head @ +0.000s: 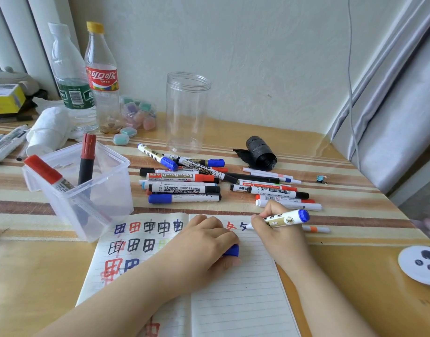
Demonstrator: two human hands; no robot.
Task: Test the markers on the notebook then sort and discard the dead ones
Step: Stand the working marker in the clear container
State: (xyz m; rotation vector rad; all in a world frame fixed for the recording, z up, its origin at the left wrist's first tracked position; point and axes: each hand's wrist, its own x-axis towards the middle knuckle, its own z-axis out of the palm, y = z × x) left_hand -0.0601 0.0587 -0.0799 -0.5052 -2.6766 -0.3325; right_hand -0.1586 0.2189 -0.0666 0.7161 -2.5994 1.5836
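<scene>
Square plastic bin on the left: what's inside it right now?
The square plastic bin holds two red-capped markers standing upright, leaning on its walls. Its cloudy walls blur their lower ends and the bin's floor, so anything lying flat there cannot be confirmed.

The right hand (274, 227) grips a blue-ended marker (282, 220), its tip on the open notebook (233, 300) beside a blue character. At its nine o'clock, the left hand (206, 242) rests on the page, curled round a blue cap (232, 250). A pile of markers (184, 186) lies on the table (38, 276) at twelve o'clock.
</scene>
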